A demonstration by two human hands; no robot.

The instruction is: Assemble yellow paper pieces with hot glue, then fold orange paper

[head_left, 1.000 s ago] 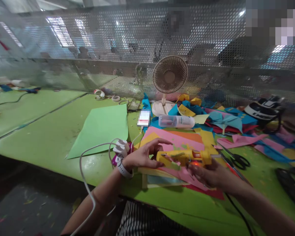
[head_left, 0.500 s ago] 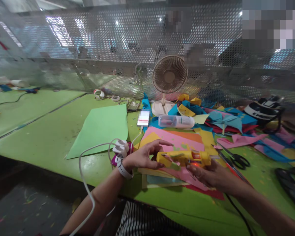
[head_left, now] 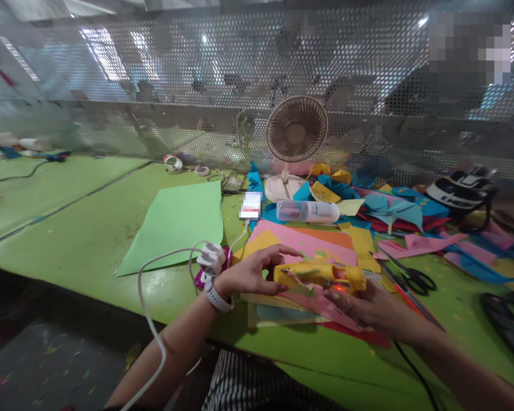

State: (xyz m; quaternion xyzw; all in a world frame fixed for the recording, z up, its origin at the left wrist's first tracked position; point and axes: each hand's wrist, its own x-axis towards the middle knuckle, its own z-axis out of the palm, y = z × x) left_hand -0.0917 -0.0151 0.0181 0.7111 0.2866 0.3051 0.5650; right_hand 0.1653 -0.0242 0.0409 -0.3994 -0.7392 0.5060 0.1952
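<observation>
A yellow glue gun point(head_left: 319, 274) with a small glowing red light lies sideways above the stacked coloured paper. My right hand point(head_left: 364, 302) is closed round it from the right, thumb in front, hiding part of its body. At its left end, my left hand point(head_left: 257, 271) curls its fingers and thumb about the tip, index finger stretched out above. Scraps of pink and green paper cling to the gun's side. Underneath is a pink sheet point(head_left: 278, 234) strewn with small green bits. A black cord point(head_left: 415, 371) runs down below my right wrist.
A light green sheet point(head_left: 175, 222) lies left of a power strip with white plugs point(head_left: 211, 260). Behind stand a fan point(head_left: 297, 130) and a lying clear bottle point(head_left: 306, 211). Scissors point(head_left: 415, 281), coloured scraps point(head_left: 394, 211) and a black ring-shaped object point(head_left: 505, 319) are on the right.
The glue gun has tilted slightly, its right end dipping a little. My right hand has shifted slightly with it; my left hand stays in about the same place.
</observation>
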